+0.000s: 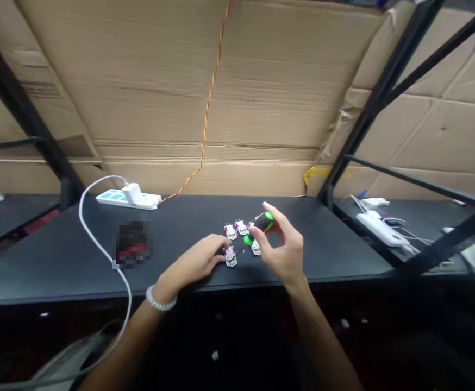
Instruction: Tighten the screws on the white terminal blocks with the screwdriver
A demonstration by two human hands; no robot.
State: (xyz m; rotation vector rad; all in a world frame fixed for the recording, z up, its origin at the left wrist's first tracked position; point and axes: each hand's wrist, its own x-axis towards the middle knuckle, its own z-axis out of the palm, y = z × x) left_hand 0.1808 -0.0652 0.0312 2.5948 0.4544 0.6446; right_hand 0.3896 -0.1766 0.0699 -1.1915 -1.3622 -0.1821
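Note:
My right hand [284,250] is closed round a screwdriver [258,228] with a black and green handle, its thin shaft slanting down to the left. The tip meets a small white part with purple marks [230,255] that lies on the black table [343,250]. My left hand [199,262] pinches that part at its left side, fingers pressed on it; a beaded bracelet is on that wrist. Three more such white parts [241,228] lie just behind, in a loose cluster.
A white power strip [127,199] with a charger and a white cable [99,247] lies at the back left. A blurred dark object [132,244] sits left of my hands. Another power strip [378,228] lies on the right table. Cardboard walls and black frame bars stand behind.

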